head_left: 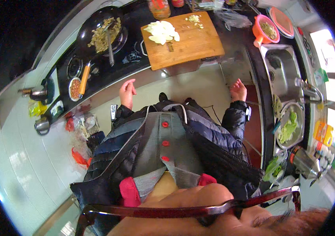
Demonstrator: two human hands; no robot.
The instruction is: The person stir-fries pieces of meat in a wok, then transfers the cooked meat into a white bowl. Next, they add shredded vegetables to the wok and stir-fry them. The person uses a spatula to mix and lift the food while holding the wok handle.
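My left hand hangs open, fingers slightly curled and empty, below the counter's front edge. My right hand is open and empty, loosely bent, left of the sink. Between and beyond them on the counter lies a wooden cutting board, holding white slices and small pale chopped pieces. At upper left a black wok on the stove holds brownish food with a metal spatula. Its wooden handle reaches down beside a bowl of small reddish-brown pieces.
A steel sink with a faucet is at right; a basin holds leafy greens. A pink colander, jars and plastic bags line the back. Kettles stand at left; bags lie below.
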